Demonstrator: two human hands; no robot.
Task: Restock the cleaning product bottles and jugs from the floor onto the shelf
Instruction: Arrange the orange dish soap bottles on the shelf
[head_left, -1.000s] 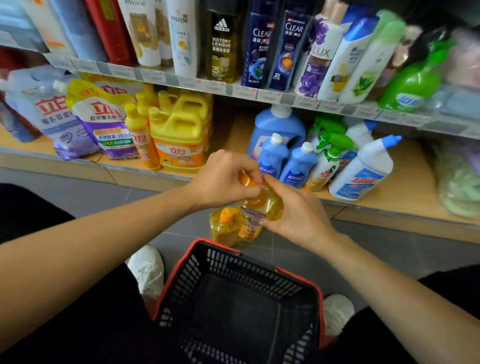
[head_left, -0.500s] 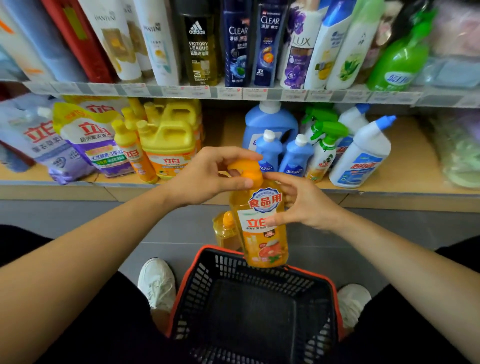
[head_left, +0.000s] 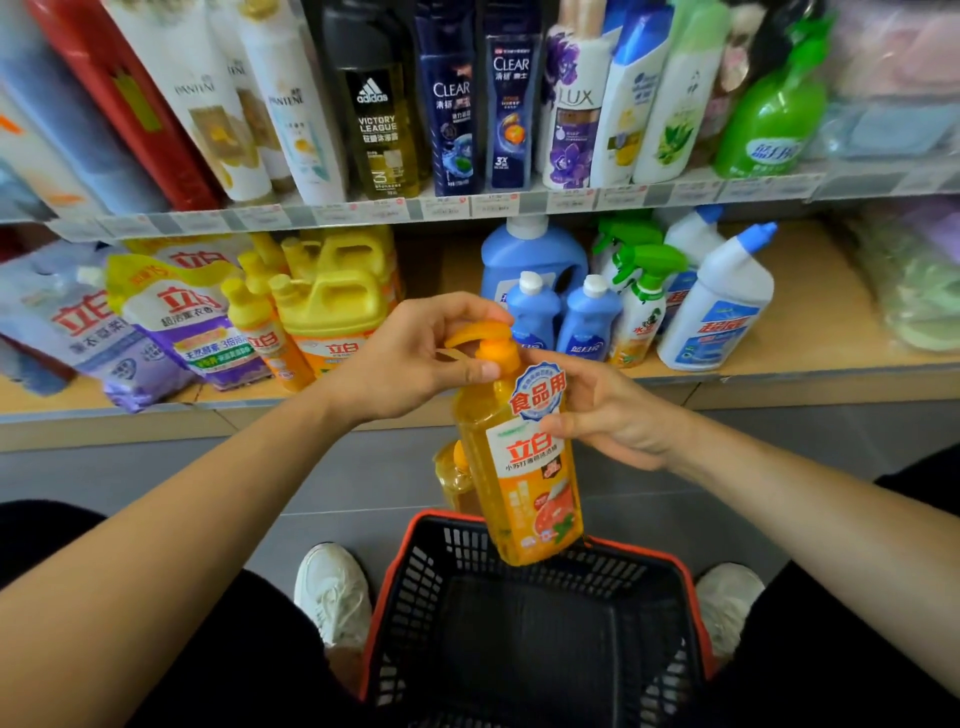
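Observation:
An orange pump bottle of dish soap (head_left: 524, 483) hangs upright in the air above the basket. My left hand (head_left: 410, 358) pinches its orange pump head from the left. My right hand (head_left: 602, 415) grips the bottle's shoulder from the right, fingers over the round label. Behind it a second orange bottle (head_left: 454, 475) stands on the grey floor. The bottom wooden shelf (head_left: 810, 358) holds yellow jugs (head_left: 332, 301) on the left and blue bottles (head_left: 535, 312) in the middle, with a gap between them.
A black basket with a red rim (head_left: 524, 639) sits between my white shoes (head_left: 332, 592). Purple refill pouches (head_left: 176, 322) lie on the shelf's left. White toilet cleaner (head_left: 717, 306) and green spray bottles (head_left: 644, 291) stand at the right. The upper shelf (head_left: 467, 205) carries shampoo bottles.
The orange bottle went from tilted, low in both hands, to upright and higher, its label facing me. The left hand shifted onto the pump head.

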